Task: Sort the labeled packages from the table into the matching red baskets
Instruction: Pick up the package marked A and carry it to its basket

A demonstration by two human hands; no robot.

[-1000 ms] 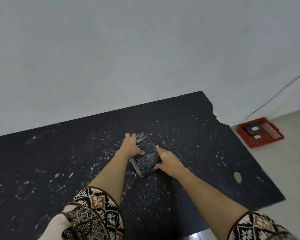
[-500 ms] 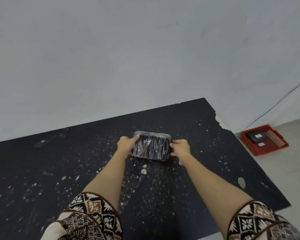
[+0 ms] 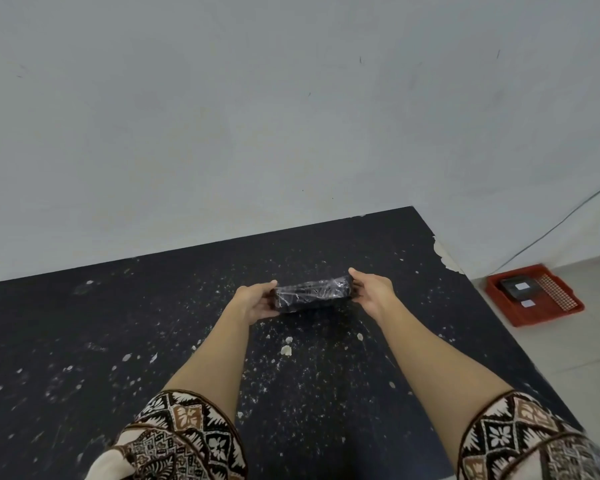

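A dark package [image 3: 311,293] wrapped in shiny clear film is held between both hands, just above the black speckled table [image 3: 118,341]. My left hand [image 3: 257,301] grips its left end and my right hand [image 3: 373,292] grips its right end. No label shows on the side facing me. A red basket [image 3: 568,310] sits on the floor to the right of the table, with two dark labeled packages [image 3: 520,289] inside.
A pale wall rises right behind the table's far edge. The table's right edge has a chipped corner [image 3: 445,258]. A thin cable [image 3: 551,230] runs down the wall toward the basket. Tiled floor [image 3: 589,368] lies to the right.
Both hands turned the package from slanted to lying crosswise, then tipped it so its long side faces me. It also moved a little farther from me.
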